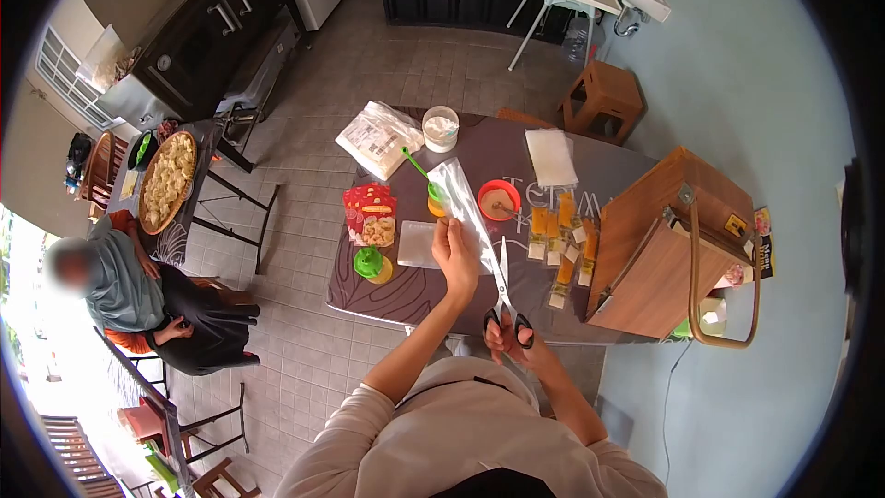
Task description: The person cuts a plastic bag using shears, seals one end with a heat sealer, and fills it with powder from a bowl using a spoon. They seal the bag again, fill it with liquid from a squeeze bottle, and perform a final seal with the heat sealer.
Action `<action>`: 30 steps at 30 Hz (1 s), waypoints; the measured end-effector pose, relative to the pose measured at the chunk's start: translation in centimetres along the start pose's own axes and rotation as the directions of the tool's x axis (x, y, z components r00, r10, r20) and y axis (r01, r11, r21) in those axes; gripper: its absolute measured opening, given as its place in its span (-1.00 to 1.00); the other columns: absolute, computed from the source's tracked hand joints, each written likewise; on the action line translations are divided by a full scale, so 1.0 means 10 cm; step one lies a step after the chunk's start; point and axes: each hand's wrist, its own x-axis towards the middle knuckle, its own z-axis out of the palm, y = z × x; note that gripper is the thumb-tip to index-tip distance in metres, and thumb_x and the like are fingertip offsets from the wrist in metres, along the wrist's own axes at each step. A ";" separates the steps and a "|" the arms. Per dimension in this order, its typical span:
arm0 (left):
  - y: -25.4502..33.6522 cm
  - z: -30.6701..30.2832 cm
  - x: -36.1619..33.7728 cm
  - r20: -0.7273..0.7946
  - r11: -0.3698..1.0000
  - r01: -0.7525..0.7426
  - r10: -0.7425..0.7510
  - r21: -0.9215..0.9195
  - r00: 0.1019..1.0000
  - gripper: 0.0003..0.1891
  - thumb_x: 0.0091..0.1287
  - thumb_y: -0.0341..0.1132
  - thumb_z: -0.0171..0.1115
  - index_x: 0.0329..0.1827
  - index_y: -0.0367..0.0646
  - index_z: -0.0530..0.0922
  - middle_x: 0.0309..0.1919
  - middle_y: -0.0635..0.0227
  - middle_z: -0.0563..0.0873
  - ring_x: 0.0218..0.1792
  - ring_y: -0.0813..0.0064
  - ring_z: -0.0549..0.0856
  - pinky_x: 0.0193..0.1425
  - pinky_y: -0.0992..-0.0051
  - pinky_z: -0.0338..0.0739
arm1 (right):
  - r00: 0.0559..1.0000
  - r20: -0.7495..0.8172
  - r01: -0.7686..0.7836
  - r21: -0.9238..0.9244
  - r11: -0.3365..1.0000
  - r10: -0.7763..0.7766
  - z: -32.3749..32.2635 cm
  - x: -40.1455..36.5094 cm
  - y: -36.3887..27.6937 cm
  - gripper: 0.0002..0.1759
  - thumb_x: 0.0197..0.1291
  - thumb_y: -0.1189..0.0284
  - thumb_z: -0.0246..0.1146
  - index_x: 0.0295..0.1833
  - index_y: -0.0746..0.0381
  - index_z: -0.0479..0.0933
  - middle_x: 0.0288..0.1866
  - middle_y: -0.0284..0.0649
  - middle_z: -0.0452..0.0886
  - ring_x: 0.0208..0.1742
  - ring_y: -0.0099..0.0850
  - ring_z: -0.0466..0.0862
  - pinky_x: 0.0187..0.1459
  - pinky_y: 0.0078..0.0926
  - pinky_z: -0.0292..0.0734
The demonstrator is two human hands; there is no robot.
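The left hand (454, 254) pinches a clear plastic bag (458, 186) above the surface (415, 293); the right hand (510, 341) grips the scissors (502, 281) by their black loops. The blades lie right along the bag's edge, whether touching I cannot tell. Such limp film might fold between them and cut crooked; a slip could nick the left fingers. The film is glossy and creased, the blades slim metal. Beyond sits a round red bowl (482, 199) of brown powder.

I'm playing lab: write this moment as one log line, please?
left hand: holds clear plastic sleeve | right hand: holds scissors, blades apart | table: red bowl, white tub
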 end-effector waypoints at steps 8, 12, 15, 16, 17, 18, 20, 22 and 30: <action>0.04 -0.01 -0.03 0.067 0.999 -0.001 0.004 -0.038 0.998 -0.77 0.34 -0.27 -0.08 -0.51 -0.06 0.26 -0.66 0.63 0.25 -0.65 0.82 0.21 -0.64 0.73 0.08 | 0.996 -0.090 0.010 -0.061 0.998 -0.016 0.03 -0.06 0.02 -0.31 -0.29 -0.24 0.25 -0.41 0.17 0.28 -0.59 -0.46 0.21 -0.56 -0.64 0.29 -0.61 -0.65 0.36; 0.09 0.02 -0.08 0.083 0.998 -0.009 0.014 -0.060 0.996 -0.73 0.36 -0.28 -0.10 -0.53 -0.13 0.26 -0.66 0.63 0.24 -0.62 0.81 0.16 -0.59 0.69 0.03 | 0.995 -0.073 0.069 -0.001 0.998 -0.069 -0.01 -0.03 0.04 -0.31 -0.30 -0.24 0.25 -0.43 0.18 0.29 -0.60 -0.45 0.22 -0.58 -0.64 0.28 -0.66 -0.68 0.29; 0.12 0.03 -0.07 0.080 0.999 -0.049 0.050 -0.007 0.996 -0.73 0.37 -0.29 -0.11 -0.54 -0.13 0.25 -0.67 0.63 0.22 -0.62 0.81 0.16 -0.59 0.69 0.03 | 0.994 -0.104 0.015 -0.003 1.000 -0.015 -0.04 -0.04 0.06 -0.30 -0.33 -0.25 0.26 -0.44 0.19 0.29 -0.61 -0.45 0.22 -0.59 -0.64 0.28 -0.68 -0.69 0.25; 0.14 0.03 -0.08 0.091 0.997 -0.073 0.072 0.009 0.993 -0.73 0.37 -0.30 -0.11 -0.54 -0.13 0.24 -0.67 0.63 0.22 -0.62 0.81 0.16 -0.59 0.69 0.03 | 0.994 -0.105 0.015 -0.003 1.000 -0.016 -0.03 -0.05 0.06 -0.30 -0.33 -0.25 0.26 -0.44 0.19 0.29 -0.61 -0.45 0.22 -0.59 -0.64 0.28 -0.68 -0.69 0.25; 0.16 0.04 -0.08 0.092 0.997 -0.073 0.072 0.009 0.993 -0.73 0.37 -0.30 -0.11 -0.54 -0.13 0.24 -0.67 0.63 0.22 -0.62 0.81 0.16 -0.59 0.69 0.03 | 0.992 -0.121 0.016 0.001 1.000 -0.016 -0.01 -0.05 0.06 -0.30 -0.34 -0.25 0.26 -0.44 0.19 0.29 -0.61 -0.44 0.22 -0.59 -0.64 0.28 -0.69 -0.69 0.24; 0.17 0.05 -0.09 0.097 0.998 -0.060 0.061 -0.015 0.993 -0.73 0.37 -0.31 -0.11 -0.54 -0.13 0.24 -0.67 0.62 0.22 -0.61 0.81 0.16 -0.59 0.69 0.03 | 0.990 -0.137 0.017 0.004 1.000 -0.016 0.00 -0.05 0.06 -0.29 -0.35 -0.25 0.27 -0.45 0.19 0.29 -0.61 -0.44 0.22 -0.59 -0.64 0.27 -0.69 -0.69 0.23; 0.17 0.06 -0.12 0.104 0.998 -0.045 0.049 -0.040 0.993 -0.73 0.37 -0.31 -0.11 -0.54 -0.13 0.24 -0.66 0.62 0.22 -0.61 0.81 0.15 -0.58 0.69 0.03 | 0.994 -0.108 0.037 0.028 0.999 -0.034 -0.02 -0.03 0.06 -0.29 -0.35 -0.25 0.27 -0.45 0.19 0.29 -0.61 -0.44 0.22 -0.59 -0.64 0.27 -0.69 -0.69 0.23; 0.14 0.08 -0.19 0.077 0.999 -0.036 0.038 -0.029 0.996 -0.74 0.34 -0.30 -0.11 -0.55 -0.10 0.26 -0.65 0.64 0.22 -0.61 0.82 0.16 -0.58 0.71 0.02 | 0.995 -0.082 0.057 0.053 0.997 -0.053 -0.05 -0.03 0.07 -0.29 -0.35 -0.25 0.27 -0.45 0.20 0.29 -0.61 -0.44 0.21 -0.59 -0.64 0.27 -0.68 -0.69 0.23; 0.20 0.08 -0.21 0.103 0.999 -0.043 0.045 -0.020 0.994 -0.75 0.34 -0.32 -0.10 -0.54 -0.14 0.27 -0.63 0.61 0.25 -0.58 0.79 0.18 -0.55 0.69 0.05 | 0.995 -0.097 0.044 0.067 0.997 -0.037 -0.04 -0.01 0.05 -0.27 -0.42 -0.26 0.27 -0.44 0.19 0.29 -0.61 -0.44 0.22 -0.62 -0.63 0.27 -0.70 -0.70 0.19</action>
